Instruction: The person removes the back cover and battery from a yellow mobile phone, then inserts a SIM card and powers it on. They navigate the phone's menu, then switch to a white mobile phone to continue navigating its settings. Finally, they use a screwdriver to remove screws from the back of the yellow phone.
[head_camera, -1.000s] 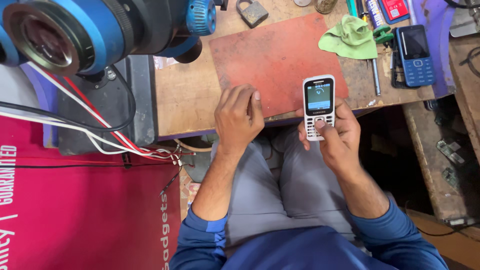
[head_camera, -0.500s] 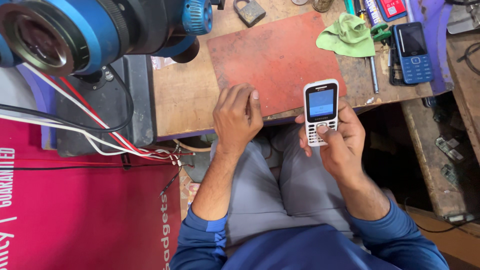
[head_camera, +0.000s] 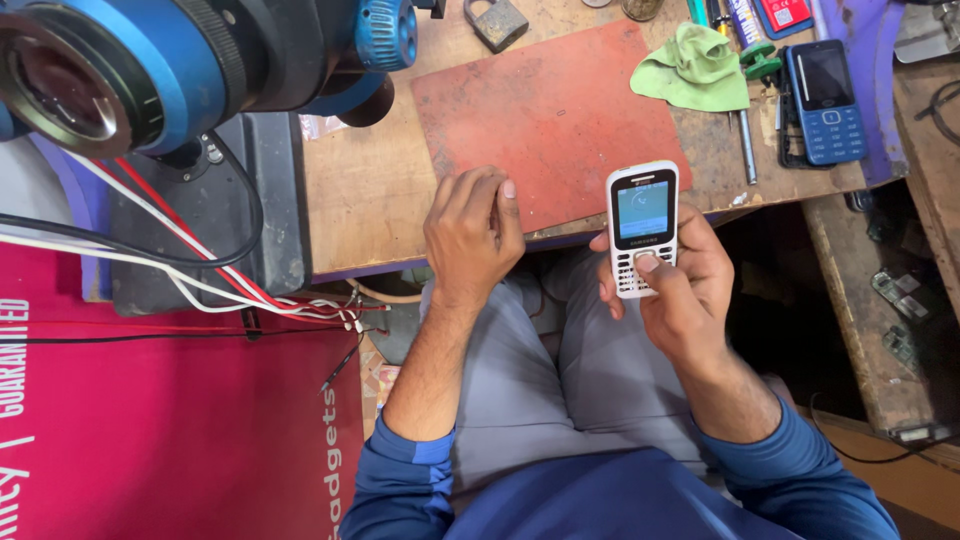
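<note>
White bar-shaped keypad phone (head_camera: 642, 230) with a lit screen sat gripped in the right hand (head_camera: 678, 290) above the lap, thumb pressing its keys. The left hand (head_camera: 472, 235), loosely curled and holding nothing, rested on the wooden tabletop (head_camera: 365, 190) edge beside a red rectangular mat (head_camera: 550, 115). Farther off lay a blue keypad phone (head_camera: 825, 100).

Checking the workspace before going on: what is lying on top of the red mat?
The red mat looks bare except the left hand resting curled on its near edge. What that hand covers cannot be seen. The green cloth lies beside it.
</note>
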